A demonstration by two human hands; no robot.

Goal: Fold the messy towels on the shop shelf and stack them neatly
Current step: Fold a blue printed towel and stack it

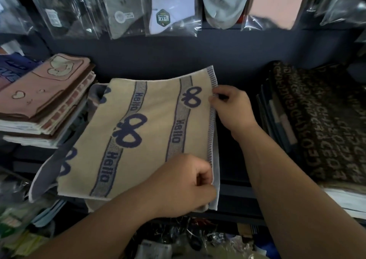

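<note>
1. one beige "hello" towel [142, 132], mid-shelf, lying between the two stacks. it looks doubled over: a grey-white under layer shows along its right edge and sticks out at the left and near sides, so the layers are not yet matched.
2. one pink stack [49, 92], far left, folded and piled, though its lower layers sit unevenly; judged mostly done.
3. one dark brown stack [320, 120], right, folded flat and well apart from the beige towel across a bare strip of shelf [233, 179].
4. left hand [184, 185], at the towel's near right corner. its fingers [204, 171] are curled in tight and pinch the striped edge.
5. right hand [231, 108], at the far part of the same right edge. its fingers [213, 100] are narrow and nip the hem, with the palm off the cloth to the right.
6. remaining, by judgement: square the layers, fold the towel smaller and set it on a stack. loose cloth under its left side is too dim to count.
</note>
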